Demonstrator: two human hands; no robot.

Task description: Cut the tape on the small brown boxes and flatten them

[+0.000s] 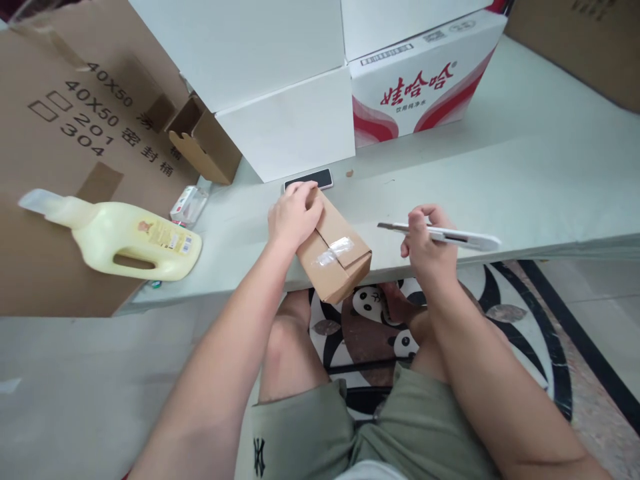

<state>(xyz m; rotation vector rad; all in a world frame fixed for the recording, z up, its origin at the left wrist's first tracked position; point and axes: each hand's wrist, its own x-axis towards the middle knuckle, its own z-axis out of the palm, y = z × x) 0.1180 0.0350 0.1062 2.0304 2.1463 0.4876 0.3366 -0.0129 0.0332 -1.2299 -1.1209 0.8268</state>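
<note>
Red brush characters reading 娃哈哈 were printed on a white carton (430, 103) at the back of the pale table (540, 167), with 饮用纯净水 set in small type beneath and a barcode on its upper face. On the large brown cardboard (50, 167) at the left, "40X50" was printed twice, the second time followed by 密封桶, and "201" and "304" were lettered below, with outlined boxes beside them. The label (165, 237) on the pale yellow handled bottle (115, 230) was too small to be read. An interlocked "NY" monogram (259, 457) was stitched or printed in black on the green shorts (300, 427).

The small brown box (333, 243), crossed at its seam by shiny clear tape (343, 247), was set at the front of the table, its near end jutting past the edge. Its far end was gripped by the left hand (295, 217), which was half closed, the fingers bent over the cardboard. By the right hand (431, 250), closed in a curled grip, a white utility knife (470, 240) was held in the air, its blade (393, 227) bared and pointed toward the left, well apart from the tape. A dark-faced phone (323, 178) was partly covered by the left hand.
</note>
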